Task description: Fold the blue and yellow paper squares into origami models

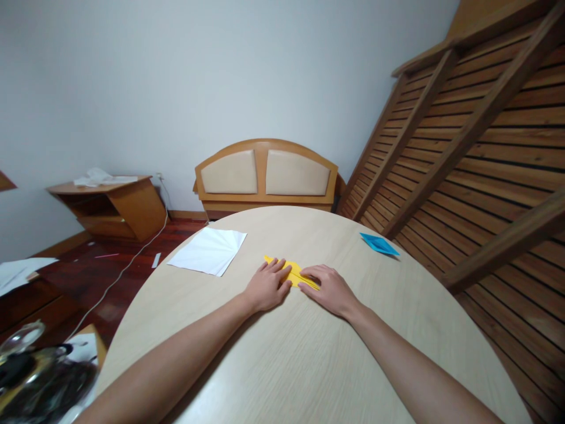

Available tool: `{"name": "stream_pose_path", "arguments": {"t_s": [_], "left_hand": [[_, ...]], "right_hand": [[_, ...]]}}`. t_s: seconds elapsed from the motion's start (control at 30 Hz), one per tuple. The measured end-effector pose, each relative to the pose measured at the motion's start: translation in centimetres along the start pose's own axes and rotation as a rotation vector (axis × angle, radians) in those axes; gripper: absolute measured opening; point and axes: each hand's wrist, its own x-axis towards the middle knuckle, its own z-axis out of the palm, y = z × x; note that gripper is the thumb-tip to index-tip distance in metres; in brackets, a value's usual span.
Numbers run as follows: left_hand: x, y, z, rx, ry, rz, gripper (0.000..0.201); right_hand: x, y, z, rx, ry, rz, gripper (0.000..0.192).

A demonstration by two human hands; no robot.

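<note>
We worked with both hands flat on the round surface [282, 365]. The left hand [266, 287] and the right hand [330, 290] pressed a folded yellow paper [293, 272] that lay between and partly under them. The fingers [281, 270] of the left hand lay together, extended and laid on the paper's near-left part. The fingers of the right hand lay together along its right edge, with the tips meeting the paper just beside the left fingertips. Neither hand gripped anything; both bore down with open palms.

In our judgement the step in hand was the setting of a crease. To do it well, we held one hand still as an anchor and kept the layers aligned under the fingertips before adding pressure.

Beyond the left fingers lay a white sheet [209, 251], well apart. Beyond the right fingers lay a folded blue paper [378, 244], also well apart.
</note>
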Motion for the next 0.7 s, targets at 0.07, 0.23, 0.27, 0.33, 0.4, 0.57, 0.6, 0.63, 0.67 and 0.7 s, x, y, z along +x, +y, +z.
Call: {"name": "stream_pose_path", "arguments": {"t_s": [0.07,0.23,0.27,0.33,0.4,0.57,0.6,0.63,0.67,0.7], "left_hand": [[-0.1,0.0,0.1,0.021,0.025,-0.059,0.046],[0.0,0.1,-0.1,0.075,0.045,-0.099,0.042],[0.0,0.1,-0.2,0.087,0.035,-0.098,0.040],[0.0,0.1,-0.3,0.105,0.011,-0.098,0.040],[0.1,0.1,-0.5,0.115,-0.004,-0.103,0.041],[0.0,0.0,-0.4,0.098,0.008,-0.104,0.041],[0.0,-0.1,-0.3,0.093,0.016,-0.096,0.041],[0.0,-0.1,-0.3,0.089,0.026,-0.087,0.041],[0.0,-0.2,-0.2,0.085,0.037,-0.075,0.041],[0.0,-0.2,-0.2,0.082,0.050,-0.062,0.041]], "right_hand": [[0.0,-0.1,-0.1,-0.040,0.021,0.035,0.030],[-0.1,0.4,0.0,-0.035,0.053,0.087,0.033],[-0.1,0.6,0.1,-0.014,0.051,0.086,0.033],[-0.1,0.9,0.3,0.042,0.048,0.080,0.034],[-0.1,1.0,0.5,0.118,0.053,0.068,0.034],[-0.1,0.6,0.6,0.272,0.034,0.025,0.036],[-0.1,0.4,0.6,0.278,0.029,0.022,0.036],[-0.1,0.3,0.5,0.279,0.024,0.019,0.035],[-0.1,0.1,0.5,0.279,0.019,0.015,0.034],[-0.1,0.0,0.4,0.278,0.015,0.010,0.033]]}}
